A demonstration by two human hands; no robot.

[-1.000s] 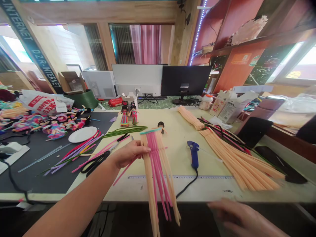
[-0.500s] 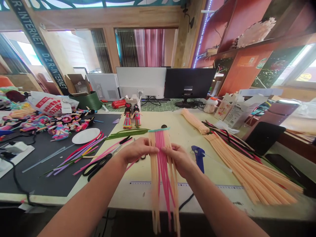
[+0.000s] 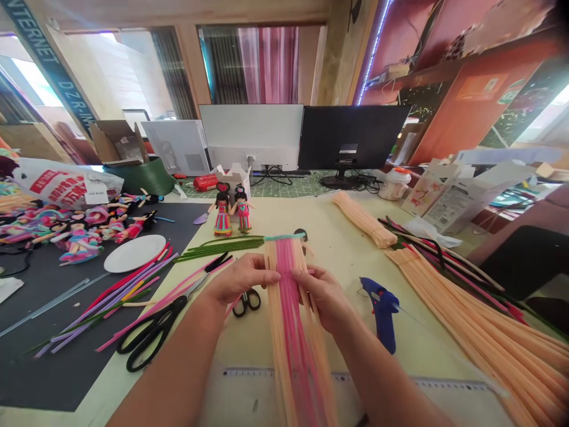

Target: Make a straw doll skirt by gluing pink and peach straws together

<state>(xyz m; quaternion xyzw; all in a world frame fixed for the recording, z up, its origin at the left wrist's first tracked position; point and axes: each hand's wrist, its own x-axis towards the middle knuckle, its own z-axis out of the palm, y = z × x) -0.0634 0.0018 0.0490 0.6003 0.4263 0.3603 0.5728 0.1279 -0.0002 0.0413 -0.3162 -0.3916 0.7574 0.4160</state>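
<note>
A flat row of peach and pink pipe cleaners (image 3: pixel 288 261) hangs between my hands, joined by a pale teal strip (image 3: pixel 284 237) across its top. My left hand (image 3: pixel 244 277) pinches the left edge, thumb in front. On the opposite edge my right hand (image 3: pixel 322 290) is closed the same way, its thumb near the pink stems. The long loose ends fall toward the table's front and blur there. Small black-handled scissors (image 3: pixel 247 302) lie by my left hand, and large scissors (image 3: pixel 164 320) lie farther left. To the right of my right hand is a blue glue gun (image 3: pixel 381 305).
Two pipe-cleaner dolls (image 3: pixel 232 214) stand before the monitors (image 3: pixel 253 136). Green stems (image 3: pixel 217 249) lie nearby; a peach bundle (image 3: pixel 471 308) spreads at right. A ruler (image 3: pixel 453 384) lies near the front. At left are a white plate (image 3: pixel 136 253) and several dolls (image 3: pixel 84 237).
The view has tipped down and come closer, so the table things appear larger and lower. Both hands keep their hold on the pipe cleaners; the small scissors show more fully.
</note>
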